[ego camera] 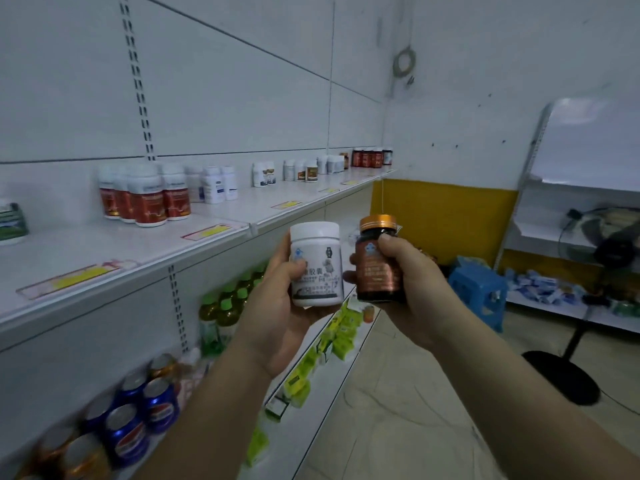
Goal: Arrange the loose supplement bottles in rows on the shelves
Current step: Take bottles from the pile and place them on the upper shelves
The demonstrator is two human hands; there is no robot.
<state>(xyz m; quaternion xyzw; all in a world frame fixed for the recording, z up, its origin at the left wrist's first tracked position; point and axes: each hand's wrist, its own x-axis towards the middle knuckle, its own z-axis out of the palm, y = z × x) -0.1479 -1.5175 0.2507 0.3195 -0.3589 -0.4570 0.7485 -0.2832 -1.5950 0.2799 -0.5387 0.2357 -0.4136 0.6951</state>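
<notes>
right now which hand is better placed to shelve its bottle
Probably left: the left hand holds the white bottle beside the shelf edge; the right hand, with the dark bottle, is farther out.

Single view here, riding on the person's head, facing forward and a touch downward along the aisle. Very near at dead centre: the left hand point(277, 306) grips a white bottle point(322, 271), the right hand point(408, 282) grips a dark bottle point(377, 275), with forearms coming in from 7 and 4 o'clock. The upper shelf point(156, 244) runs from 9 o'clock off toward 1 o'clock (wide-angle lens, so straight lines bow). The floor point(415, 393) is at 5 o'clock, the far wall point(485, 98) at 2.
</notes>
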